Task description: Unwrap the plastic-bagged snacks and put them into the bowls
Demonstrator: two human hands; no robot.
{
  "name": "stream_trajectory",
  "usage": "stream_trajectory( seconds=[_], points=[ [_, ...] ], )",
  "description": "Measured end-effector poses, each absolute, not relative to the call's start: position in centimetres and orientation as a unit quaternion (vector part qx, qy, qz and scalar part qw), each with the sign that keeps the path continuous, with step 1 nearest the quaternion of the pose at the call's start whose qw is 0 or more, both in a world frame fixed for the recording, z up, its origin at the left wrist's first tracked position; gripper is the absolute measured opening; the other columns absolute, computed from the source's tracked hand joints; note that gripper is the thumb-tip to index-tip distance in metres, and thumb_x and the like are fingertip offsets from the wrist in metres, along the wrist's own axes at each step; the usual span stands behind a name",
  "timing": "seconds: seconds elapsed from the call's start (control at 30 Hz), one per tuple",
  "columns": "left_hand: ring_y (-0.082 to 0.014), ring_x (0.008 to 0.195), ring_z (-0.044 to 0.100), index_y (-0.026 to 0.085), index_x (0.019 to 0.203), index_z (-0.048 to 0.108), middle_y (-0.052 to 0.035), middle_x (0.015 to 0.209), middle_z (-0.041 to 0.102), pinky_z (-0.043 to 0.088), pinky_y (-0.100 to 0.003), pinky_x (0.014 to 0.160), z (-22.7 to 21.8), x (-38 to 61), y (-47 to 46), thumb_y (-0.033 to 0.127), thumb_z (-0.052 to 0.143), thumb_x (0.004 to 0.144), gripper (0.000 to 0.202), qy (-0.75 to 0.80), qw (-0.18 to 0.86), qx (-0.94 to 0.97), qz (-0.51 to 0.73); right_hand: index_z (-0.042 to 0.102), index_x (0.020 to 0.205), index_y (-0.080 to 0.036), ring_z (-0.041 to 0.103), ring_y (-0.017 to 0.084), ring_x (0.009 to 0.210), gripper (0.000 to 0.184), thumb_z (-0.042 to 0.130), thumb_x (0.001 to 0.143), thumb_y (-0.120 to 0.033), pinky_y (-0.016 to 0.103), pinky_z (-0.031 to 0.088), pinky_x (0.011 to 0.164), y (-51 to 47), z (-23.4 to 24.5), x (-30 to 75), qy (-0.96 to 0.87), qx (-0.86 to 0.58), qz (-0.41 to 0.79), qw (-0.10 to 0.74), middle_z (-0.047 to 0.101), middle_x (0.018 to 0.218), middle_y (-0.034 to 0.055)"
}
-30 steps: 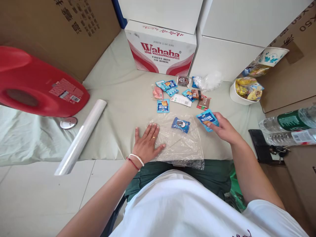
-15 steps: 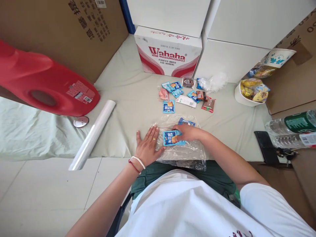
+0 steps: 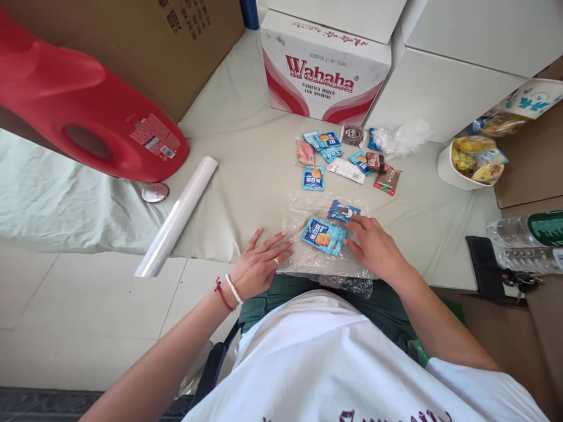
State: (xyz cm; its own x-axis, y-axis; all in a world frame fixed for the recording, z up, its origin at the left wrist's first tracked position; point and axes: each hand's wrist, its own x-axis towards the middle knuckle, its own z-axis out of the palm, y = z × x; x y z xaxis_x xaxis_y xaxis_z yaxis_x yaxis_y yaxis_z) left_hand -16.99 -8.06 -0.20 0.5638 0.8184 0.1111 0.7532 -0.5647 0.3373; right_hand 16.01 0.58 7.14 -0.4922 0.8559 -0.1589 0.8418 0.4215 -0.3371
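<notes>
Lying on clear plastic at the front of the tabletop are two light-blue packets, one overlapping the other, with a dark-blue packet just beyond them. The near edge of the plastic hangs over the tabletop's front edge, above the person's legs. The left hand, with a ring on one finger, rests at the plastic's left side, fingers loosely spread and gripping nothing. The right hand has let go of everything; its fingers curve loosely beside the packets, the fingertips close to the dark-blue one, though whether they touch it I cannot tell.

Further back lies a scatter of snacks, among them more light-blue packets, a white one and brown ones, with a crumpled wrap at their right. Behind stands a white and red water box. To the left, a roll juts past the front edge, near a round disc and a red jug. Far right are a white tub of yellow packs, a phone, keys and bottles.
</notes>
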Motion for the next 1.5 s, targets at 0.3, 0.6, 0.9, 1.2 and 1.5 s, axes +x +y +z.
stream_trajectory(
  seconds=[0.3,0.6,0.9,1.2,1.5],
  points=[
    [-0.0307,0.151,0.047,0.030,0.148,0.059,-0.0116,0.161,0.051,0.008,-0.061,0.132,-1.8,-18.1,-8.4,0.050,0.055,0.100,0.052,0.432,0.137,0.886,0.104,0.064,0.141,-0.030,0.054,0.034,0.140,0.045,0.066,0.096,-0.025,0.060,0.048,0.117,-8.5,2.4,19.8,-0.900,-0.367,0.233,0.045,0.061,0.150,0.0111],
    [-0.0235,0.107,0.069,0.022,0.103,0.075,-0.0093,0.105,0.079,0.049,-0.044,0.105,-0.1,-15.9,-2.8,0.039,0.037,0.105,0.041,0.563,0.223,0.765,0.220,0.073,0.118,-0.026,0.072,0.020,0.093,0.032,0.045,0.108,-0.034,0.033,0.059,0.083,-2.5,4.9,20.2,-0.822,-0.435,0.327,0.167,0.076,0.104,0.0076],
    [-0.0382,0.115,0.056,0.016,0.124,0.072,-0.0161,0.113,0.069,0.047,-0.051,0.096,-0.1,-12.0,1.4,0.040,0.058,0.091,0.042,0.720,0.128,0.668,0.137,0.071,0.128,-0.019,0.058,0.032,0.114,0.033,0.054,0.100,-0.026,0.036,0.049,0.085,5.6,7.1,17.3,-0.804,-0.586,0.102,-0.020,0.069,0.118,0.0152],
    [-0.0381,0.118,0.052,0.017,0.127,0.071,-0.0168,0.122,0.060,0.046,-0.051,0.099,-0.4,-11.8,2.5,0.043,0.071,0.084,0.050,0.735,0.144,0.644,0.154,0.072,0.123,-0.015,0.057,0.030,0.113,0.034,0.069,0.092,-0.027,0.035,0.043,0.091,11.9,5.0,9.2,-0.809,-0.548,0.204,-0.055,0.073,0.106,0.0125],
    [-0.0344,0.113,0.054,0.021,0.079,0.063,-0.0122,0.113,0.064,0.046,-0.048,0.097,-0.4,-11.9,3.4,0.030,0.071,0.080,0.012,0.743,0.182,0.615,0.193,0.069,0.129,-0.023,0.058,0.028,0.104,0.035,0.049,0.102,-0.016,0.034,0.042,0.077,4.6,7.6,8.0,-0.909,-0.385,0.128,-0.098,0.068,0.115,0.0138]
  ],
)
